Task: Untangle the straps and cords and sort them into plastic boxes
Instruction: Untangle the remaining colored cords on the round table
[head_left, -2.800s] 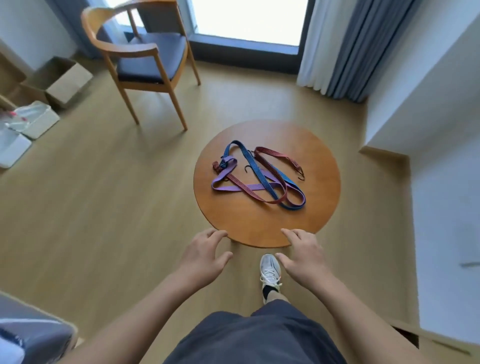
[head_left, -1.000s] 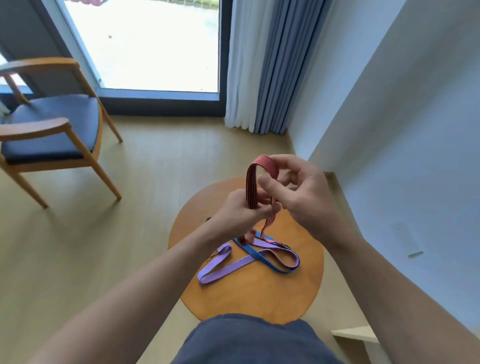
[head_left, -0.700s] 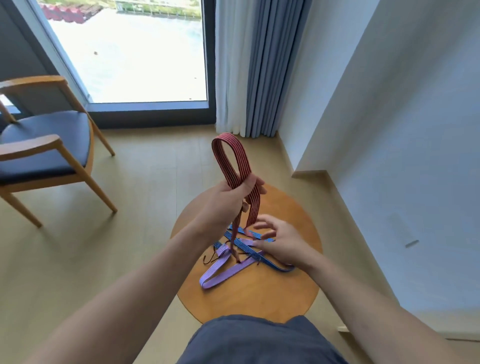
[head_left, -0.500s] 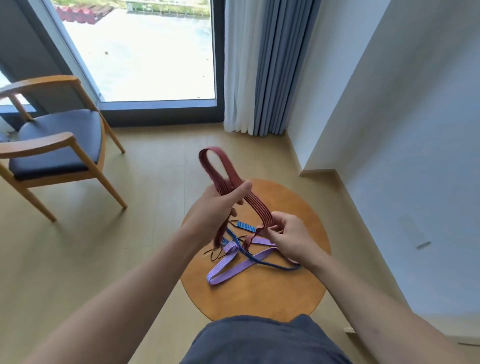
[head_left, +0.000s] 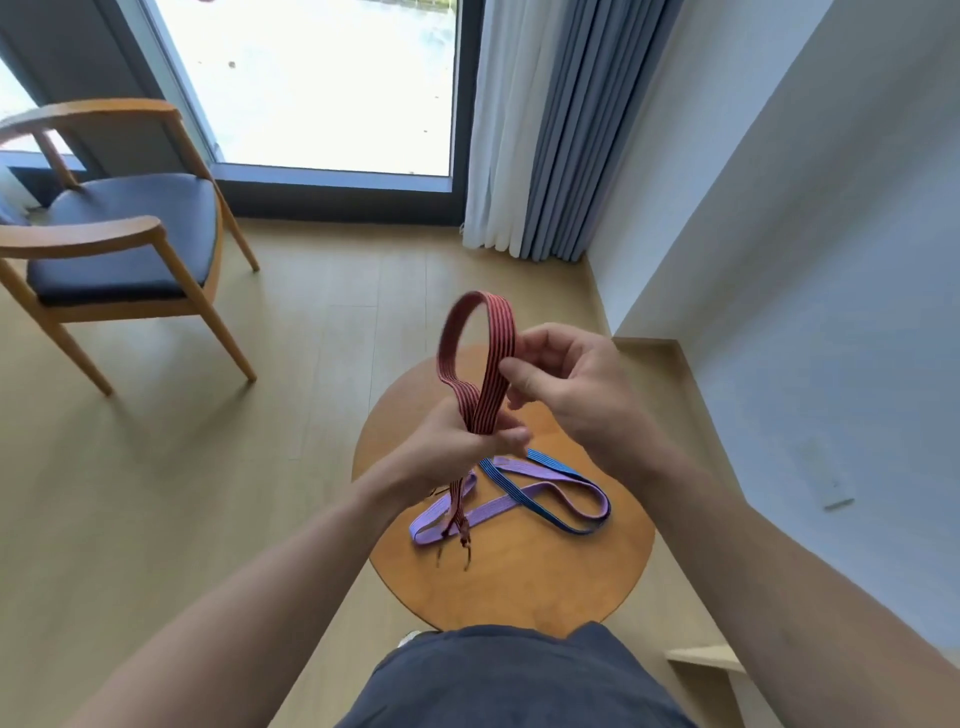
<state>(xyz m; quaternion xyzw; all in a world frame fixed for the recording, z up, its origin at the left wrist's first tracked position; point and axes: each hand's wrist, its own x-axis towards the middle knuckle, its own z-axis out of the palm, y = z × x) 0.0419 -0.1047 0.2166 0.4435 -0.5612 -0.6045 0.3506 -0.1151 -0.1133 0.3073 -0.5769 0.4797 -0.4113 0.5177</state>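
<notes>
Red striped flat strap (head_left: 497, 332) doubled into a tall loop — clenched by left hand (head_left: 447, 452), pinched by right hand (head_left: 566, 384), lilac strap (head_left: 488, 512) and blue strap (head_left: 501, 478) crossed mid round wooden table (head_left: 545, 582) — pale plank floor (head_left: 234, 467).

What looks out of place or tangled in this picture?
The purple strap and blue strap lie crossed over each other on the round table, not yet separated. The red strap, gripped by the left hand and pinched by the right hand, dangles its hooks over the purple one.
</notes>
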